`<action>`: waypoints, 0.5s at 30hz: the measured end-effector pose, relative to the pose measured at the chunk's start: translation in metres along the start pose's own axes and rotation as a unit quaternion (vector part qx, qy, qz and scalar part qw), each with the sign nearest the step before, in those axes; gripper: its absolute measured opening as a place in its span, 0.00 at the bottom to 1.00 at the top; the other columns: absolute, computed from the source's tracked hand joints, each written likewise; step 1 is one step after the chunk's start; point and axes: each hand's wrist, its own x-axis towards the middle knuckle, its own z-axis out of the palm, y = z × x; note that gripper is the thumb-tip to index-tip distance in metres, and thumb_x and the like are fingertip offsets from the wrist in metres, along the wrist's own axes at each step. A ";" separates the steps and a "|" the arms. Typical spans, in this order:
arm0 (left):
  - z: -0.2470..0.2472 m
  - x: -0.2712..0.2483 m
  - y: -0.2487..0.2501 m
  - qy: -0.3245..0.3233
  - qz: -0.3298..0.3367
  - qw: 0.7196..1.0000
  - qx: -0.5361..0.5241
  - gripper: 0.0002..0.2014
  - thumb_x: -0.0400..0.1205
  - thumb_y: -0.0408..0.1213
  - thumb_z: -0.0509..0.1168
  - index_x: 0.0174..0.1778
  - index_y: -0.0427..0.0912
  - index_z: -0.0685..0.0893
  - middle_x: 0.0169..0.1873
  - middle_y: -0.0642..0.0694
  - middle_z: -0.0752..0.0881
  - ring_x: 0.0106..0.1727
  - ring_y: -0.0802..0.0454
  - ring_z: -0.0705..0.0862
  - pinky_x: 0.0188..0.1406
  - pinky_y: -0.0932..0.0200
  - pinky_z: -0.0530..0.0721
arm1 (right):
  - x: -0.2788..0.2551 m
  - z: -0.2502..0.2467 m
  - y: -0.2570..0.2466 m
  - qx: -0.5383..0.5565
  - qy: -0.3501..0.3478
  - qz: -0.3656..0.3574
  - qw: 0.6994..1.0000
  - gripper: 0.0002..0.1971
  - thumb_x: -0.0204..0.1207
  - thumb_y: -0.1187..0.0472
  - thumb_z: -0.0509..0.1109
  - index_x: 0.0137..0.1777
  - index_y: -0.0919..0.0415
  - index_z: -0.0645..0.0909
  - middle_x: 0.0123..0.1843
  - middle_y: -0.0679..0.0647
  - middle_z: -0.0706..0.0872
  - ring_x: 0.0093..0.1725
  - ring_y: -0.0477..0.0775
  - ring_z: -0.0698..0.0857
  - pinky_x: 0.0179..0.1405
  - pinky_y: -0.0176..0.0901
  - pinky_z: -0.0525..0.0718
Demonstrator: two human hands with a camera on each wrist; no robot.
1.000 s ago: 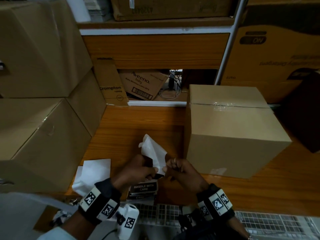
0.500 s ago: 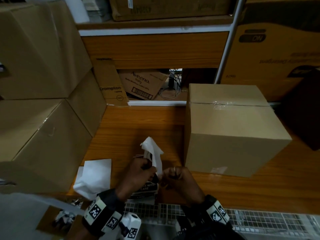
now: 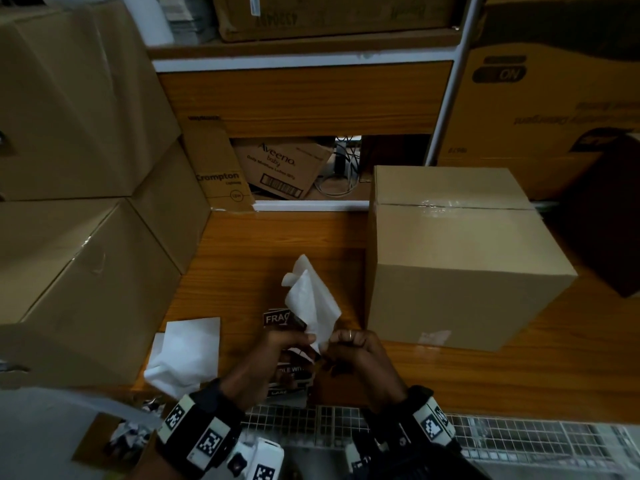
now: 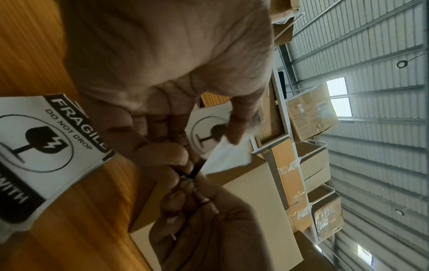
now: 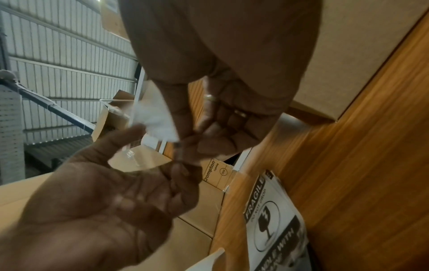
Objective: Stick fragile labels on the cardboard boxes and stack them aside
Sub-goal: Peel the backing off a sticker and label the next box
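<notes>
Both hands meet low over the wooden table [image 3: 263, 244]. My left hand [image 3: 294, 341] and right hand [image 3: 349, 344] pinch the lower corner of a fragile label, whose white backing [image 3: 311, 303] stands up between them. In the left wrist view the printed label [image 4: 209, 132] and its backing [image 4: 230, 157] part at my fingertips. In the right wrist view my right hand [image 5: 185, 141] pinches the white sheet [image 5: 157, 121]. A stack of fragile labels [image 3: 291, 375] lies under the hands. A taped cardboard box [image 3: 450, 258] stands just to the right.
Two large cardboard boxes [image 3: 69, 271] are stacked at the left, one on the other [image 3: 69, 98]. Crumpled white backing sheets [image 3: 187, 355] lie left of the hands. Shelving with more boxes [image 3: 284, 168] closes the back. A wire rack [image 3: 519, 441] runs along the near edge.
The white backing, folded narrow half a second ago, now stands wider and taller between the hands. Both hands stay in nearly the same place.
</notes>
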 end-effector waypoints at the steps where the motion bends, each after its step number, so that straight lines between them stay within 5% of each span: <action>1: -0.001 0.000 0.001 -0.013 0.006 1.000 0.002 0.23 0.71 0.52 0.71 0.59 0.42 0.88 0.50 0.42 0.92 0.49 0.45 0.89 0.32 0.58 0.80 | 0.000 -0.002 0.003 -0.007 0.011 -0.004 1.000 0.09 0.79 0.68 0.73 0.39 0.73 0.86 0.38 0.66 0.88 0.37 0.59 0.86 0.43 0.50 0.85; 4: -0.001 -0.001 0.004 -0.040 0.032 0.998 0.039 0.21 0.72 0.48 0.75 0.57 0.42 0.89 0.53 0.42 0.92 0.48 0.48 0.90 0.33 0.58 0.82 | -0.001 -0.008 0.009 0.006 0.023 -0.004 1.000 0.09 0.82 0.70 0.70 0.43 0.76 0.85 0.40 0.70 0.87 0.39 0.62 0.84 0.45 0.53 0.83; 7: 0.005 0.003 -0.001 0.025 0.055 0.995 0.083 0.16 0.74 0.47 0.81 0.54 0.43 0.91 0.49 0.47 0.94 0.48 0.48 0.92 0.34 0.57 0.84 | -0.003 -0.007 0.004 0.016 0.011 -0.018 1.000 0.08 0.77 0.63 0.76 0.45 0.71 0.91 0.40 0.69 0.90 0.38 0.61 0.86 0.42 0.47 0.85; 10: 0.008 0.009 -0.009 0.077 0.090 0.987 0.105 0.13 0.75 0.46 0.80 0.48 0.42 0.93 0.45 0.46 0.94 0.48 0.45 0.92 0.33 0.59 0.85 | -0.003 -0.006 0.000 0.004 0.004 -0.024 1.000 0.09 0.74 0.63 0.79 0.47 0.71 0.92 0.41 0.67 0.92 0.36 0.55 0.87 0.39 0.43 0.86; 15: 0.003 0.012 -0.015 0.060 0.114 0.980 0.155 0.06 0.82 0.39 0.75 0.51 0.41 0.92 0.45 0.44 0.94 0.45 0.46 0.92 0.37 0.56 0.84 | -0.003 -0.010 0.001 -0.019 -0.012 -0.013 1.000 0.07 0.79 0.64 0.76 0.48 0.69 0.92 0.44 0.67 0.93 0.37 0.53 0.87 0.38 0.39 0.85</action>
